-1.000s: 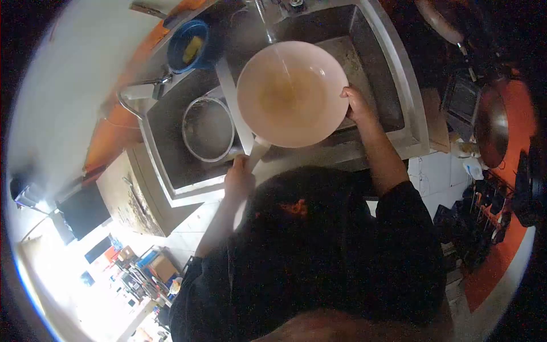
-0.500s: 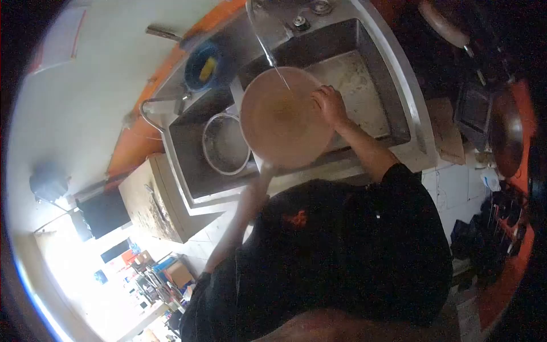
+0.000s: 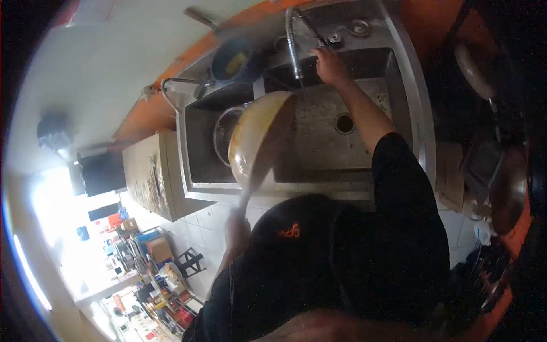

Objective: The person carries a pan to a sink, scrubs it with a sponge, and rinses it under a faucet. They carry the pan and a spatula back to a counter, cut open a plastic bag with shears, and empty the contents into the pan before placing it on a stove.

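My left hand (image 3: 236,229) is closed on the handle of a large round pan (image 3: 256,134). The pan is tipped steeply on its side over the sink divider, its pale, yellow-stained underside facing left. At the back of the sink, my right hand (image 3: 330,65) has its fingers closed at the faucet lever (image 3: 320,41), just right of the coiled metal spout (image 3: 292,45). Below the spout is the right basin (image 3: 325,148), with a round drain. A round metal-rimmed pot (image 3: 222,137) stands in the left basin, partly hidden by the pan.
A dark blue bowl (image 3: 228,60) with something yellow in it sits at the sink's back left corner. Beyond the left basin is a stained cabinet (image 3: 151,174). More pans (image 3: 509,188) are at the far right. A small dark stool (image 3: 190,261) stands on the floor.
The pan has turned from facing up under the spout to tipped on its side, moving left. My right hand has left its rim and reached back to the faucet. The view has shifted.
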The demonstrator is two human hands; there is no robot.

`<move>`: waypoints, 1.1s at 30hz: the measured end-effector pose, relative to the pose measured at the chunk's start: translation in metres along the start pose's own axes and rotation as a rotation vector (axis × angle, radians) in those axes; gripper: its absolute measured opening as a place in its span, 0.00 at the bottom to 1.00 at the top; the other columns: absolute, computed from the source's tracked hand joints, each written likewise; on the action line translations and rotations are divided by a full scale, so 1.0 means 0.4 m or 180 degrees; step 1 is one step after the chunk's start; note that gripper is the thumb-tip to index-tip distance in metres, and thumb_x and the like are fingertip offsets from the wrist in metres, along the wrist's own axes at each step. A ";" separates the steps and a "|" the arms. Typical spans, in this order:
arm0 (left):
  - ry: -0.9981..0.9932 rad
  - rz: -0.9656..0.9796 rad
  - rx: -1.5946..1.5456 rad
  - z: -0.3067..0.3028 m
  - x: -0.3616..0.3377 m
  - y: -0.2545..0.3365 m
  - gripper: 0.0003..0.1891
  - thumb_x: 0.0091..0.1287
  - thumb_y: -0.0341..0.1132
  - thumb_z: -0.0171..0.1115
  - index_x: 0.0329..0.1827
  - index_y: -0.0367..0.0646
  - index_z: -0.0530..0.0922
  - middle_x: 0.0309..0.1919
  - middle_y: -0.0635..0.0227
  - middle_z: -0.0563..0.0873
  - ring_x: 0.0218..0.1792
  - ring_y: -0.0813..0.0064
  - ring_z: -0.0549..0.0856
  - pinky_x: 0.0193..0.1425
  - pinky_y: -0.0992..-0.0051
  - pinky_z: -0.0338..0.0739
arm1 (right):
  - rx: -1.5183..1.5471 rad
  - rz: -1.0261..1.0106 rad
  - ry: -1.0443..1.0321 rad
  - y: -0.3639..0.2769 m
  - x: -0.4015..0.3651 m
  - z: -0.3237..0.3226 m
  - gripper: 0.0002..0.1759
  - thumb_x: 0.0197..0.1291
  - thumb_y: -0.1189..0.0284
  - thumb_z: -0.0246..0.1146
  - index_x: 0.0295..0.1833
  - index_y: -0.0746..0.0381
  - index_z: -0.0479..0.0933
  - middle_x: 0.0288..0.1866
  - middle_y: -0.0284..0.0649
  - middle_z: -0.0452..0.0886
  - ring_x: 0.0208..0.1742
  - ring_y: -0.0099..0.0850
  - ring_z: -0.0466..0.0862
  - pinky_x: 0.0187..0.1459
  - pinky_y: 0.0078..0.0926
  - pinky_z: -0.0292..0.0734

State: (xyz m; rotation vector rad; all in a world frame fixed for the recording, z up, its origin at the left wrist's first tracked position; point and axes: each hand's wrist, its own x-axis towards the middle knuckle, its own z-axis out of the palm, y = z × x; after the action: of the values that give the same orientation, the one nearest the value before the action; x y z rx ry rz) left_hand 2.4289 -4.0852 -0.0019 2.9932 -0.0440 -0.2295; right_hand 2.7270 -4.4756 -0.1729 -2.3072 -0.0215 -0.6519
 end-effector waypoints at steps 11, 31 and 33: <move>0.0806 -0.1012 -0.0440 0.030 -0.045 -0.016 0.11 0.49 0.20 0.50 0.36 0.39 0.66 0.26 0.48 0.75 0.31 0.43 0.75 0.33 0.56 0.68 | 0.0081 0.0847 -0.1413 -0.003 0.130 -0.011 0.10 0.54 0.74 0.51 0.40 0.62 0.75 0.36 0.47 0.79 0.43 0.39 0.79 0.45 0.34 0.72; -0.1170 0.0227 -0.6203 -0.049 0.116 -0.110 0.19 0.55 0.33 0.58 0.49 0.37 0.67 0.20 0.72 0.75 0.14 0.81 0.77 0.16 0.83 0.74 | 0.4876 0.2100 -0.3307 -0.859 -0.327 0.046 0.23 0.60 0.63 0.53 0.54 0.68 0.62 0.43 0.46 0.74 0.51 0.35 0.74 0.49 0.31 0.67; -0.1306 0.0357 -0.6205 -0.028 0.131 -0.135 0.15 0.58 0.35 0.58 0.44 0.38 0.68 0.21 0.70 0.75 0.17 0.79 0.79 0.19 0.80 0.76 | 0.4641 0.2873 -0.2997 -0.986 -0.299 0.053 0.21 0.58 0.71 0.54 0.54 0.68 0.62 0.34 0.42 0.75 0.41 0.34 0.77 0.44 0.32 0.72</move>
State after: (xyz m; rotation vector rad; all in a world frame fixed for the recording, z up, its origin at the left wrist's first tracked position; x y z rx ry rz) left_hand 2.4834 -4.0324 -0.0064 0.9847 -0.0091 -0.4665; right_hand 2.5537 -4.1512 0.0146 -0.8010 0.0773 0.7596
